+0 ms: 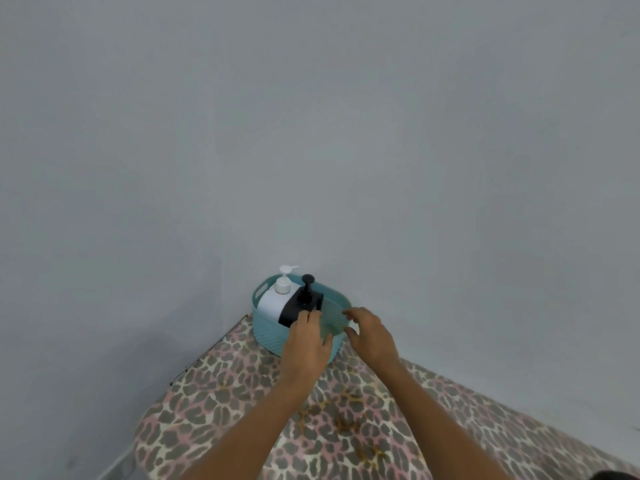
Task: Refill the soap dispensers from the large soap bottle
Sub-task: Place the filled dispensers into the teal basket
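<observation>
A teal perforated basket (pixel 268 336) stands at the far corner of the table, against the wall. Inside it lean a white pump dispenser (pixel 273 301) on the left and a black pump dispenser (pixel 299 304) beside it. My left hand (pixel 306 344) reaches over the basket's near rim, its fingertips touching the black dispenser's body. My right hand (pixel 370 336) hovers at the basket's right rim with fingers spread and relaxed, holding nothing. No large soap bottle is in view.
The table carries a leopard-print cloth (pixel 242 393) in pink, grey and cream. A plain grey wall (pixel 311 133) rises right behind the basket. The table's left edge (pixel 204 355) falls off to a grey floor.
</observation>
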Available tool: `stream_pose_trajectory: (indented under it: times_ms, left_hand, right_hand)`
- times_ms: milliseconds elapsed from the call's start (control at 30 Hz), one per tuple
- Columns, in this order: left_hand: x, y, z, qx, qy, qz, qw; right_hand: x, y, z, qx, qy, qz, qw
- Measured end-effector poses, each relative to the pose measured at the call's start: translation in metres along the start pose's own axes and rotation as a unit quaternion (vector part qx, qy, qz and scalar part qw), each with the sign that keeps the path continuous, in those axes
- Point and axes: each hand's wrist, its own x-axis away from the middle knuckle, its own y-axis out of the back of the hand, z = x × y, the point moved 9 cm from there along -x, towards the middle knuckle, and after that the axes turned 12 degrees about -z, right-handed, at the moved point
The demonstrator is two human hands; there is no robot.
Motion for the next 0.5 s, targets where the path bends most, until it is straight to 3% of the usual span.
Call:
stream_pose_trajectory:
  times_ms: [500]
  left_hand:
    - [0.102,-0.046,-0.1,0.104,-0.061,0.12,0.985]
  right_hand:
    - [0.133,0.135,-0.084,0.005,-0.089,-0.151,0.984]
